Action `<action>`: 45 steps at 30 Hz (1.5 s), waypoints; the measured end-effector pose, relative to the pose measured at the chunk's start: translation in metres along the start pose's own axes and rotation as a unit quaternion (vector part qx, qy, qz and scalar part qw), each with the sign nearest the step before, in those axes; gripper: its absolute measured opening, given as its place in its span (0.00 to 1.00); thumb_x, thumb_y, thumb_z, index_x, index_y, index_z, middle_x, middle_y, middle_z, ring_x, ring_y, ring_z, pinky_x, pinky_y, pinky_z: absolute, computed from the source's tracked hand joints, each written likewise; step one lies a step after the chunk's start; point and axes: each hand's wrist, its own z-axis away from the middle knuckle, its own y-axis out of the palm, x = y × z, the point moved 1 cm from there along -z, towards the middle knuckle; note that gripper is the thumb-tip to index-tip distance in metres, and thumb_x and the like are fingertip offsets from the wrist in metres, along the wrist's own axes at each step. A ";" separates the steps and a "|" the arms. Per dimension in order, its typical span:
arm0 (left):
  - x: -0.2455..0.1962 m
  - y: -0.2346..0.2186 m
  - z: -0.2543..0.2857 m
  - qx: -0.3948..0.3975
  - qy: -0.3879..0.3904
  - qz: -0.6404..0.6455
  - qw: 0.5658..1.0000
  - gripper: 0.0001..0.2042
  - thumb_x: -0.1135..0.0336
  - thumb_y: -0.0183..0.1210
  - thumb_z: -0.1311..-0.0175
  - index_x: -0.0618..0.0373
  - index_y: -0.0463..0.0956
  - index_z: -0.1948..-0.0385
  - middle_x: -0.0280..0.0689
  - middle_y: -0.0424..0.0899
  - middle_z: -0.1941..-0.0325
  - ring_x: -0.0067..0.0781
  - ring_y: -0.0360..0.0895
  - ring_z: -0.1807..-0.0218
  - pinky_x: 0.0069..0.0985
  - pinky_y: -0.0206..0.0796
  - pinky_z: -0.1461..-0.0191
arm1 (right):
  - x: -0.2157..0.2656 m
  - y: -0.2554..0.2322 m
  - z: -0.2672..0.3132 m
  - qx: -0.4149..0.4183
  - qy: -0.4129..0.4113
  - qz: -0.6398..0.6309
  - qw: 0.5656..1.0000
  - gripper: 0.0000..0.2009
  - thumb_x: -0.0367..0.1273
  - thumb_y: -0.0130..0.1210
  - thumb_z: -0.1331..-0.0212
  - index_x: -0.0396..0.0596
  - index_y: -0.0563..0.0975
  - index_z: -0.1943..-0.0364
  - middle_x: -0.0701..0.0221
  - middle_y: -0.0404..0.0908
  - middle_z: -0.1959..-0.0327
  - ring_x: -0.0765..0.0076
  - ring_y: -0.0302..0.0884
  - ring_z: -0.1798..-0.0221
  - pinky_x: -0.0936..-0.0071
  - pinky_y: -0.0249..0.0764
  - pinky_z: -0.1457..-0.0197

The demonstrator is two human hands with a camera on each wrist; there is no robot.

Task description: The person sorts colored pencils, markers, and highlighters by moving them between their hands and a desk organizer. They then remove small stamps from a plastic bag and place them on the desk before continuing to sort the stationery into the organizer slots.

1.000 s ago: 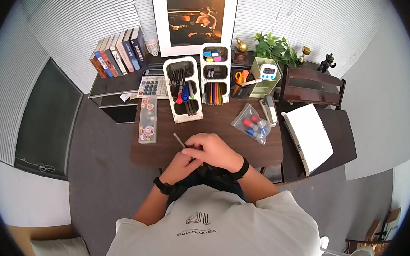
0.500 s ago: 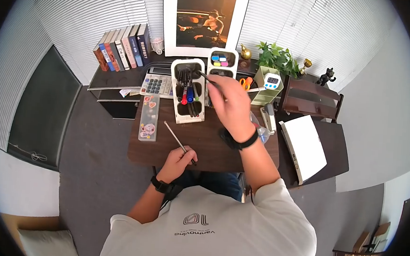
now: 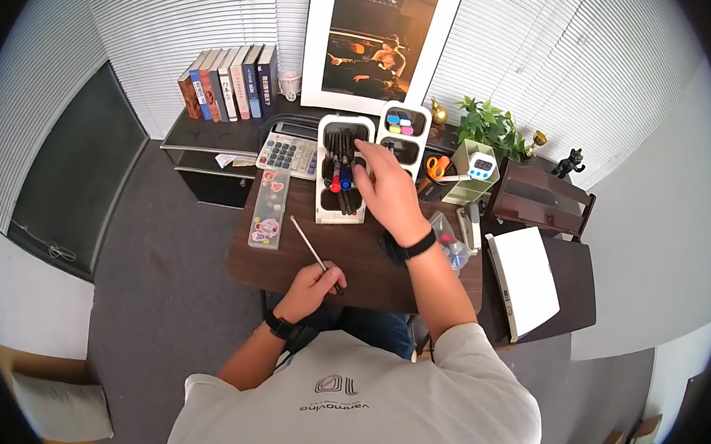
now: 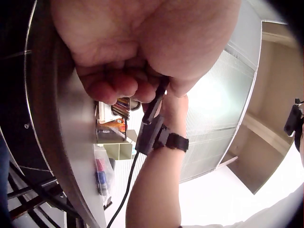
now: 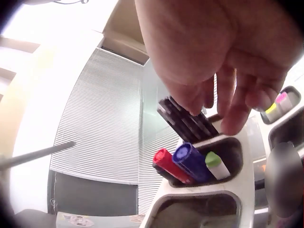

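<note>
My left hand (image 3: 311, 290) holds a slim grey stick with a dark end (image 3: 306, 240) low over the table's front edge, its pale end pointing away from me. That dark end (image 4: 156, 102) shows below the curled fingers in the left wrist view. My right hand (image 3: 390, 193) is over the right side of a white pen organizer (image 3: 340, 218), fingers loosely bent with nothing seen between them. Near its fingertips, black pens (image 5: 183, 118) stand bunched in the back compartment. A red marker (image 5: 173, 165), a blue marker (image 5: 191, 160) and a green-tipped marker (image 5: 217, 166) fill the middle compartment.
Left of the organizer are a calculator (image 3: 288, 153) and a clear sticker-covered case (image 3: 268, 216). A second white organizer (image 3: 406, 115), a black cup with scissors (image 3: 437, 168), a green holder with timer (image 3: 476, 173), a bag of markers (image 3: 451, 243) and a stapler (image 3: 471, 228) stand right.
My right hand left the left hand, carried a black pen to the organizer's back compartment and let it go there. The left hand kept the grey stick, near the table's front edge.
</note>
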 end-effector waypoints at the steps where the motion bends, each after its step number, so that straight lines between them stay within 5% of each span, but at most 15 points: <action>1: 0.000 -0.001 0.000 -0.004 -0.003 0.005 1.000 0.17 0.61 0.49 0.18 0.61 0.81 0.66 0.30 0.82 0.65 0.19 0.76 0.63 0.20 0.72 0.56 | 0.005 -0.003 0.007 0.000 -0.001 0.000 1.000 0.13 0.30 0.60 0.36 0.43 0.83 0.49 0.60 0.85 0.54 0.53 0.84 0.61 0.63 0.80 0.58; 3: 0.006 -0.002 -0.001 -0.004 0.004 0.009 1.000 0.15 0.62 0.53 0.20 0.61 0.81 0.66 0.31 0.82 0.66 0.20 0.76 0.64 0.21 0.72 0.57 | 0.018 -0.012 0.034 0.002 0.020 -0.044 0.999 0.13 0.32 0.61 0.34 0.42 0.83 0.49 0.60 0.86 0.61 0.57 0.84 0.64 0.66 0.79 0.60; 7: 0.009 0.004 0.000 0.025 0.082 -0.092 0.992 0.10 0.66 0.61 0.26 0.63 0.80 0.68 0.33 0.81 0.68 0.21 0.76 0.67 0.22 0.70 0.61 | 0.048 -0.011 0.079 0.287 0.174 -0.199 0.921 0.11 0.33 0.67 0.34 0.40 0.84 0.54 0.70 0.81 0.75 0.78 0.77 0.70 0.74 0.73 0.66; 9: 0.002 0.007 -0.003 0.041 0.108 -0.117 0.986 0.09 0.67 0.63 0.28 0.64 0.80 0.68 0.34 0.81 0.69 0.21 0.76 0.67 0.22 0.69 0.61 | 0.039 -0.006 0.090 0.279 0.177 -0.225 0.917 0.09 0.32 0.66 0.33 0.39 0.83 0.59 0.70 0.81 0.73 0.81 0.77 0.70 0.74 0.73 0.68; 11: -0.005 0.008 -0.003 0.054 0.136 -0.143 0.979 0.08 0.69 0.65 0.31 0.64 0.80 0.68 0.35 0.80 0.70 0.21 0.75 0.68 0.23 0.69 0.62 | 0.034 -0.015 0.090 0.142 0.103 -0.273 0.946 0.08 0.31 0.64 0.31 0.39 0.80 0.64 0.70 0.83 0.69 0.82 0.76 0.71 0.77 0.72 0.69; 14: 0.000 0.001 -0.003 0.006 0.045 -0.067 0.997 0.10 0.68 0.65 0.29 0.64 0.79 0.69 0.31 0.79 0.72 0.19 0.74 0.68 0.22 0.67 0.62 | 0.045 -0.056 0.067 -0.071 0.171 -0.311 0.932 0.06 0.27 0.58 0.28 0.38 0.78 0.63 0.69 0.83 0.66 0.81 0.77 0.67 0.79 0.74 0.65; 17: -0.002 -0.002 -0.002 0.001 0.007 -0.029 1.000 0.11 0.66 0.63 0.27 0.63 0.79 0.69 0.29 0.79 0.72 0.17 0.73 0.68 0.20 0.67 0.63 | 0.038 -0.066 0.034 -0.184 0.013 -0.208 0.961 0.04 0.25 0.59 0.28 0.37 0.81 0.59 0.69 0.83 0.66 0.77 0.79 0.67 0.77 0.76 0.64; 19: -0.001 -0.002 -0.002 0.000 0.007 -0.022 1.000 0.11 0.66 0.63 0.27 0.62 0.79 0.69 0.29 0.79 0.72 0.16 0.73 0.68 0.20 0.66 0.63 | 0.021 -0.052 0.007 -0.160 -0.066 -0.067 0.983 0.04 0.26 0.62 0.32 0.39 0.82 0.57 0.63 0.85 0.64 0.65 0.83 0.66 0.73 0.78 0.61; 21: 0.001 -0.002 -0.002 -0.002 0.011 -0.015 1.000 0.11 0.65 0.62 0.26 0.61 0.80 0.70 0.28 0.79 0.72 0.16 0.73 0.68 0.19 0.66 0.63 | 0.003 -0.028 -0.006 -0.085 -0.053 -0.001 0.995 0.07 0.28 0.65 0.36 0.43 0.83 0.56 0.61 0.85 0.61 0.52 0.85 0.59 0.65 0.81 0.57; 25: 0.003 0.000 0.000 -0.018 0.020 -0.013 1.000 0.12 0.64 0.62 0.26 0.61 0.80 0.70 0.28 0.79 0.71 0.15 0.74 0.68 0.19 0.66 0.64 | -0.022 0.003 -0.008 0.022 0.004 0.024 0.999 0.12 0.28 0.64 0.38 0.43 0.84 0.51 0.62 0.84 0.61 0.53 0.84 0.61 0.61 0.80 0.57; 31: 0.003 0.000 -0.001 -0.009 0.027 -0.021 0.999 0.12 0.65 0.61 0.25 0.61 0.79 0.70 0.29 0.79 0.71 0.16 0.73 0.68 0.19 0.66 0.63 | -0.025 0.010 0.002 0.011 0.070 -0.049 0.996 0.15 0.27 0.63 0.38 0.44 0.83 0.47 0.62 0.84 0.61 0.58 0.82 0.65 0.64 0.79 0.59; 42: 0.007 -0.002 -0.002 -0.006 0.027 -0.013 1.000 0.12 0.64 0.61 0.26 0.62 0.80 0.70 0.29 0.80 0.71 0.16 0.74 0.68 0.19 0.66 0.63 | -0.024 0.005 -0.001 0.037 0.016 -0.034 0.999 0.13 0.28 0.64 0.37 0.50 0.83 0.48 0.66 0.81 0.61 0.59 0.81 0.65 0.65 0.78 0.60; 45: 0.006 -0.002 -0.001 -0.008 0.028 -0.011 1.000 0.12 0.64 0.61 0.25 0.62 0.80 0.70 0.29 0.79 0.71 0.17 0.74 0.68 0.19 0.66 0.63 | -0.030 0.009 -0.002 0.020 -0.025 -0.036 0.999 0.14 0.24 0.64 0.37 0.47 0.83 0.48 0.66 0.81 0.61 0.67 0.77 0.69 0.70 0.75 0.62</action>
